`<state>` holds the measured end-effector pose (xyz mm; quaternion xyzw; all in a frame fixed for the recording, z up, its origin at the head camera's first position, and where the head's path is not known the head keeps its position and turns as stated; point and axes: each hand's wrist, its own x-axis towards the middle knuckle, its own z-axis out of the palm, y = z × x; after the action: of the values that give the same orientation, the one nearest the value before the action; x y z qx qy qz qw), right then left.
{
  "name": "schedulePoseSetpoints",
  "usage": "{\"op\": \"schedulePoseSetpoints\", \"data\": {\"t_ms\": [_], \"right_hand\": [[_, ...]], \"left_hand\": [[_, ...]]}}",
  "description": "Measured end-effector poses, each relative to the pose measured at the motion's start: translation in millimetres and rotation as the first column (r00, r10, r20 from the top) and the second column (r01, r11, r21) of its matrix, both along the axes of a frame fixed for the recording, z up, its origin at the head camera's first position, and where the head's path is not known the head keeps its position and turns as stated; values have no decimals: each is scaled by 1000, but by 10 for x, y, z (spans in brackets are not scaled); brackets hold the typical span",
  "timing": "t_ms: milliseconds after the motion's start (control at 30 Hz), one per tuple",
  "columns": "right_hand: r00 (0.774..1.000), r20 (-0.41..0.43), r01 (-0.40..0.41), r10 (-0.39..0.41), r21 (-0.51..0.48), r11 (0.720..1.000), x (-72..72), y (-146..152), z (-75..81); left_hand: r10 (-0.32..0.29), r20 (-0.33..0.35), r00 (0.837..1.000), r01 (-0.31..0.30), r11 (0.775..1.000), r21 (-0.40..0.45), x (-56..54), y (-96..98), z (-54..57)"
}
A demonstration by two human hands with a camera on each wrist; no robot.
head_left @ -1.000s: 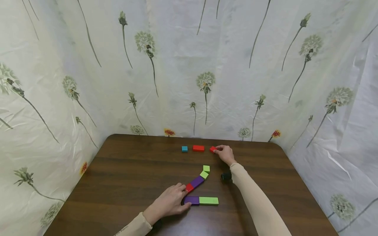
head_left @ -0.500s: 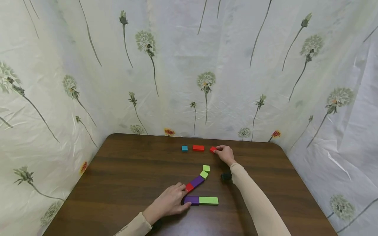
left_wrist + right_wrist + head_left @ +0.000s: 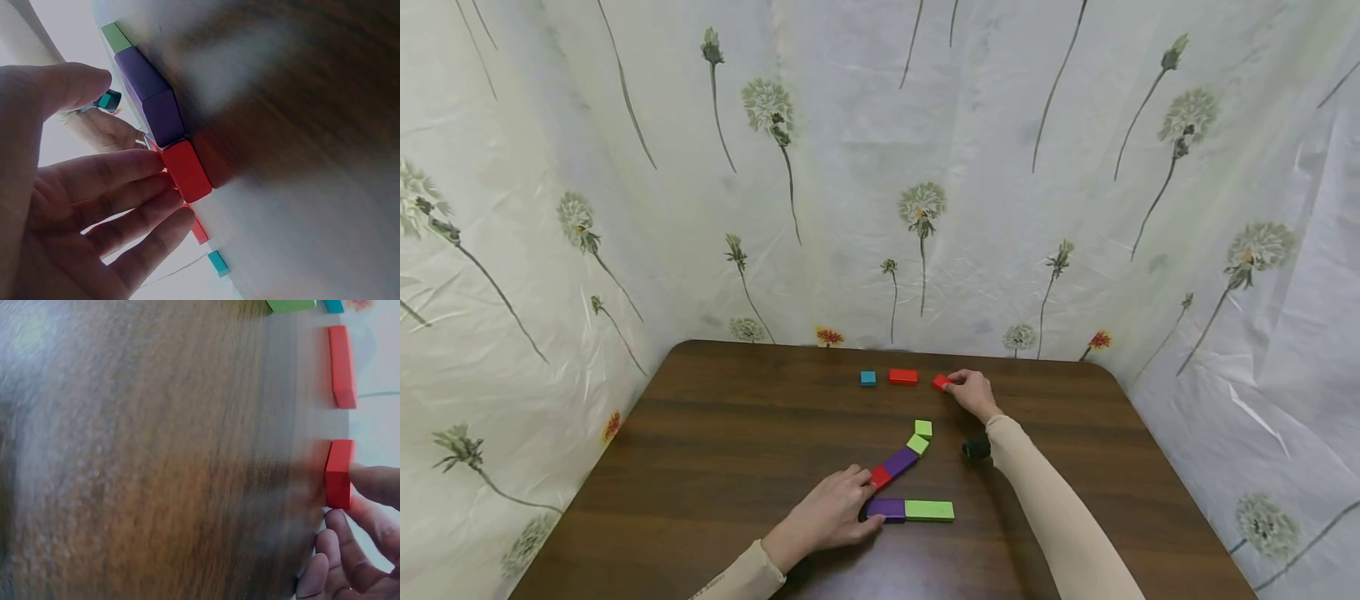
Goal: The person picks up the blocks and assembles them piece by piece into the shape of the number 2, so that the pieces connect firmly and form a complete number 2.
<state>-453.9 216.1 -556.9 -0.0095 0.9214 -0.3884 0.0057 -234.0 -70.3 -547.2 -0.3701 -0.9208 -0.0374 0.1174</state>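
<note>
My left hand [image 3: 831, 510] lies at the near end of a slanting row of blocks. Its fingertips touch a red block [image 3: 189, 170], while the thumb is beside the left end of a purple block [image 3: 887, 510]. That purple block meets a long light green block [image 3: 929, 511]. Beyond the red block, the slanting row continues with another purple block [image 3: 900, 461] and two small green blocks [image 3: 917, 445]. At the far side of the table, my right hand [image 3: 973, 394] pinches a small red block [image 3: 339, 474] between thumb and finger.
Left of the right hand, a longer red block [image 3: 903, 377] and a small blue block [image 3: 868, 379] rest near the back of the brown table [image 3: 737, 433]. A flower-print curtain [image 3: 850, 167] hangs behind and along both sides. A dark wrist camera [image 3: 976, 448] sits under the right sleeve.
</note>
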Motion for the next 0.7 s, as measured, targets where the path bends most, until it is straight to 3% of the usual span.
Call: {"op": "schedulePoseSetpoints", "data": {"t_ms": [700], "right_hand": [[997,55,-63,62,8,998,24,38,50]], "left_hand": [[-4,-2,1000,4,1000,2,5,2,-12]]}}
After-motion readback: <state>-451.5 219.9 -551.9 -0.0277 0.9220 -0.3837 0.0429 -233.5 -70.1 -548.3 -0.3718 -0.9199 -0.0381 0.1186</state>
